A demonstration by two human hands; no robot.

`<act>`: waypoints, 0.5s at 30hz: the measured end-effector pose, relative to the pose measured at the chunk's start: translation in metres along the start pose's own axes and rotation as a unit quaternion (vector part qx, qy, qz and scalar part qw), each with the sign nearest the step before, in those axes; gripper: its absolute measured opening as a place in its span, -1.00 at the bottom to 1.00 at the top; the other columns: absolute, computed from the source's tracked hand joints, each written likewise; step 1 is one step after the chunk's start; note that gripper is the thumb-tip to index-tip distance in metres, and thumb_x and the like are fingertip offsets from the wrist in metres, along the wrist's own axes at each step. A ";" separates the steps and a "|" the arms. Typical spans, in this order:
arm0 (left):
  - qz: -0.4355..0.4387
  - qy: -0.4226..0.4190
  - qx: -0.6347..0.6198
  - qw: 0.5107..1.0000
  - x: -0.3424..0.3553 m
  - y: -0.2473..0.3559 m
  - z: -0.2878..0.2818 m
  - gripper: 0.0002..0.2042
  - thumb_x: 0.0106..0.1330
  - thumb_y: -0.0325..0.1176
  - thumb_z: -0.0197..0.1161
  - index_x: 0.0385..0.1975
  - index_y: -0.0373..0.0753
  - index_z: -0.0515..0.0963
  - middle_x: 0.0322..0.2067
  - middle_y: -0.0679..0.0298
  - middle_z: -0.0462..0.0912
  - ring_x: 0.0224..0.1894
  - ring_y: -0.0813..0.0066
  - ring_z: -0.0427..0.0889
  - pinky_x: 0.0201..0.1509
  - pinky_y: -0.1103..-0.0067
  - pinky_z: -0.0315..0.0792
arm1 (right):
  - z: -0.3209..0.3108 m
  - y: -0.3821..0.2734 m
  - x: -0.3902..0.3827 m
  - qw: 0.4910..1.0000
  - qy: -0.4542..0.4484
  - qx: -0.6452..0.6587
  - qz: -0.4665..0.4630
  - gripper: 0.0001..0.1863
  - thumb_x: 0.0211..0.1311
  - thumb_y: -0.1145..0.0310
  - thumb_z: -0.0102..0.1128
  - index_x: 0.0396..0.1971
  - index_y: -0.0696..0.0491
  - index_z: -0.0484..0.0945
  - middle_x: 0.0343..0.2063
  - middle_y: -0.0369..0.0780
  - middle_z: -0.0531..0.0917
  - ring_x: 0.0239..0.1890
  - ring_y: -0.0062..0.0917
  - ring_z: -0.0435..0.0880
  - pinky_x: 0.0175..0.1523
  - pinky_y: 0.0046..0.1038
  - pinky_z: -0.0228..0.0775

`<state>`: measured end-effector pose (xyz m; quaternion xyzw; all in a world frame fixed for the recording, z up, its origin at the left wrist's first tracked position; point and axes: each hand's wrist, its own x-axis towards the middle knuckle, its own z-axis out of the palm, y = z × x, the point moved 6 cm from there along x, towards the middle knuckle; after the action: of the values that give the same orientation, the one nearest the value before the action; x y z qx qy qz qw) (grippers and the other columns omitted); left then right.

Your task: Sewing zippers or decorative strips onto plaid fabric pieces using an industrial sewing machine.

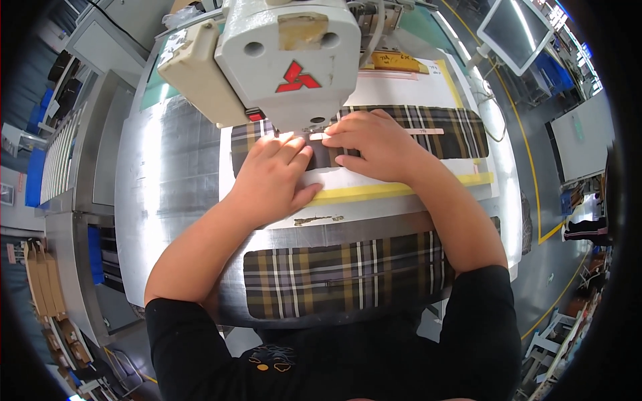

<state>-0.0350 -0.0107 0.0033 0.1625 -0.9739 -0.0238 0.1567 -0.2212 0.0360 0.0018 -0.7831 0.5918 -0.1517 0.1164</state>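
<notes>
Under the head of a white sewing machine (294, 73) lies a dark plaid fabric panel (461, 134) on a white sheet edged with yellow tape. My left hand (277, 170) rests flat on the panel's left part, fingers stretched toward the needle area. To the right of the needle, my right hand (374, 146) lies on the same panel, its fingers spread and the thumb apart. A narrow pale strip (428, 131) with markings runs along the panel and passes under the right fingers. The needle itself is hidden behind the machine head and fingertips.
A second plaid panel (348, 277) with a slit-like line lies near the table's front edge. Behind the strip sits a yellow-brown block (398, 63). A screen (515, 33) stands at the far right, and a metal cabinet (73, 267) at the left.
</notes>
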 end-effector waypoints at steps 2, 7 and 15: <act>-0.003 -0.005 0.004 1.000 -0.001 0.000 0.002 -0.43 0.29 0.00 0.42 0.15 -0.31 0.62 0.23 0.04 0.63 0.33 0.11 0.51 0.46 0.21 0.26 | 0.000 -0.001 0.000 1.000 0.008 0.005 -0.016 -0.61 0.33 0.20 0.34 0.13 -0.09 0.73 0.22 -0.35 0.68 0.36 -0.42 0.50 0.44 -0.21 0.24; 0.003 0.014 -0.015 1.000 -0.002 -0.001 0.000 -0.43 0.29 -0.01 0.43 0.17 -0.30 0.62 0.25 0.04 0.62 0.34 0.09 0.51 0.45 0.22 0.28 | -0.003 0.001 -0.001 1.000 0.003 -0.004 -0.012 -0.59 0.33 0.22 0.33 0.16 -0.10 0.71 0.23 -0.36 0.67 0.36 -0.38 0.49 0.46 -0.20 0.23; -0.012 -0.008 -0.005 1.000 -0.002 -0.002 0.002 -0.42 0.30 -0.02 0.42 0.19 -0.30 0.61 0.26 0.04 0.61 0.29 0.09 0.55 0.43 0.23 0.31 | -0.003 -0.002 -0.001 1.000 -0.001 0.000 -0.013 -0.57 0.33 0.23 0.34 0.19 -0.10 0.69 0.23 -0.36 0.67 0.37 -0.35 0.48 0.46 -0.15 0.23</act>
<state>-0.0336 -0.0118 0.0006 0.1735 -0.9729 -0.0317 0.1492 -0.2209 0.0378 0.0052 -0.7911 0.5810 -0.1526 0.1152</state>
